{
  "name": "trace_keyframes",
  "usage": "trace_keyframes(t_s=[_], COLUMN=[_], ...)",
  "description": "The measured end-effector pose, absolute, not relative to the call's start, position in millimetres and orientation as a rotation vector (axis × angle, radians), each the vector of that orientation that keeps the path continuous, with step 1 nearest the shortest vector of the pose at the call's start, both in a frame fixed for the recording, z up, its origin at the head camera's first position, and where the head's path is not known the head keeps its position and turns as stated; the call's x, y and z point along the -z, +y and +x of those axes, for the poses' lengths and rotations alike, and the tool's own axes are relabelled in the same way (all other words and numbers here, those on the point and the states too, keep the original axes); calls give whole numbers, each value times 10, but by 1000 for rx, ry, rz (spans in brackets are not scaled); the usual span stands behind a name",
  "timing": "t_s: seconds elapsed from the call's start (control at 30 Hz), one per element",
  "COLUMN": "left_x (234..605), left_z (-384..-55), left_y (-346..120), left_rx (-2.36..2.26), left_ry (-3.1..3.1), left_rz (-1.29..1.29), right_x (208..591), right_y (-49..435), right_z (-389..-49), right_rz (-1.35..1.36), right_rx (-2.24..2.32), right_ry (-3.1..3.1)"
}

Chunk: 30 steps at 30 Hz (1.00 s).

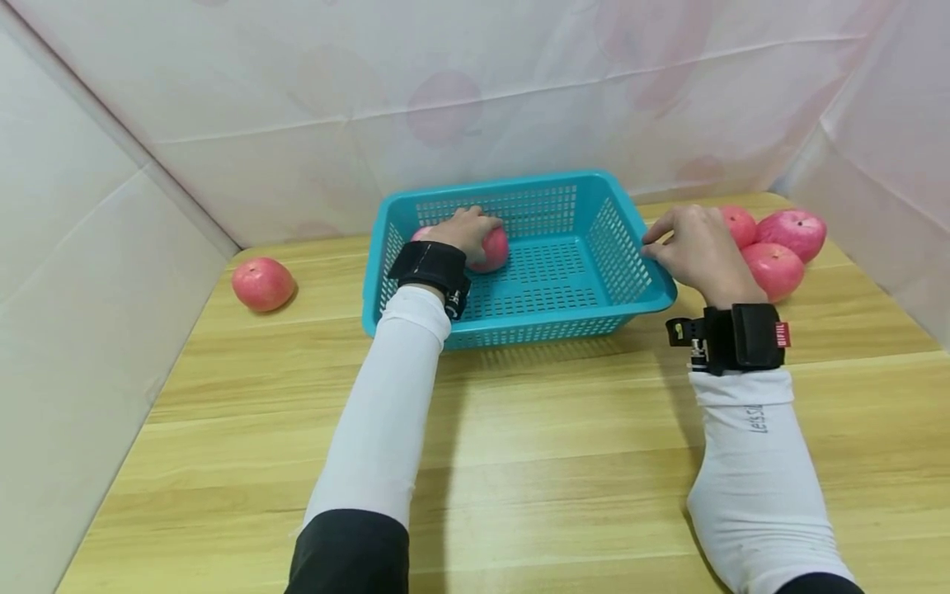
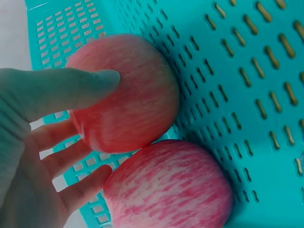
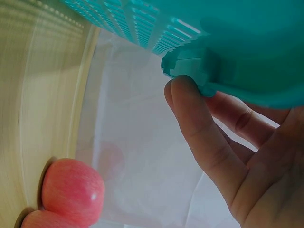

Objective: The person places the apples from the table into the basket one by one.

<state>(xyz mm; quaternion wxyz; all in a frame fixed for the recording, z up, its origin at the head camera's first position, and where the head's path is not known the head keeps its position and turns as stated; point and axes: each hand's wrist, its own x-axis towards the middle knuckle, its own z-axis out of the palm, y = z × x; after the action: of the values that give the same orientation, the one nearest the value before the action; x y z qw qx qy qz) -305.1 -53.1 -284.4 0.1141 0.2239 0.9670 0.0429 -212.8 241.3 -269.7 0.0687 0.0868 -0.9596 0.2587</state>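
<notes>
Left hand (image 1: 462, 235) inside basket (image 1: 534, 327), thumb and fingers round apple (image 2: 137, 104); second apple (image 2: 171, 190) touching it, toward basket's left end. Right hand (image 1: 701, 249) gripping basket's right rim. Three apples (image 1: 773, 271) right of basket, lone apple (image 1: 263, 284) left of basket, on desk (image 1: 564, 462).

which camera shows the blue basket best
Head view: it frames the whole basket, though the left hand and right hand cover parts. The left wrist view shows part of the inside; the right wrist view, part of one end.
</notes>
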Motion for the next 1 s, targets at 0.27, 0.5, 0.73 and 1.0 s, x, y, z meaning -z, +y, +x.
trace_keyframes(t_s=[0.27, 0.5, 0.73, 1.0], left_x=[2810, 2854, 2884, 2874], left_z=[-2946, -2994, -2991, -2976], left_y=[-526, -515, -516, -500], left_rx=[-175, -220, -285, -294], left_ry=[2857, 2875, 2876, 2881], left_rz=[659, 615, 609, 603], right_x=[2691, 2683, 2677, 2676], right_y=[2401, 2390, 2420, 2436], right_z=[-2121, -2129, -2148, -2146], right_rz=[264, 269, 271, 269], right_rx=[-765, -768, -771, -766], right_ry=[-2890, -2884, -2900, -2905])
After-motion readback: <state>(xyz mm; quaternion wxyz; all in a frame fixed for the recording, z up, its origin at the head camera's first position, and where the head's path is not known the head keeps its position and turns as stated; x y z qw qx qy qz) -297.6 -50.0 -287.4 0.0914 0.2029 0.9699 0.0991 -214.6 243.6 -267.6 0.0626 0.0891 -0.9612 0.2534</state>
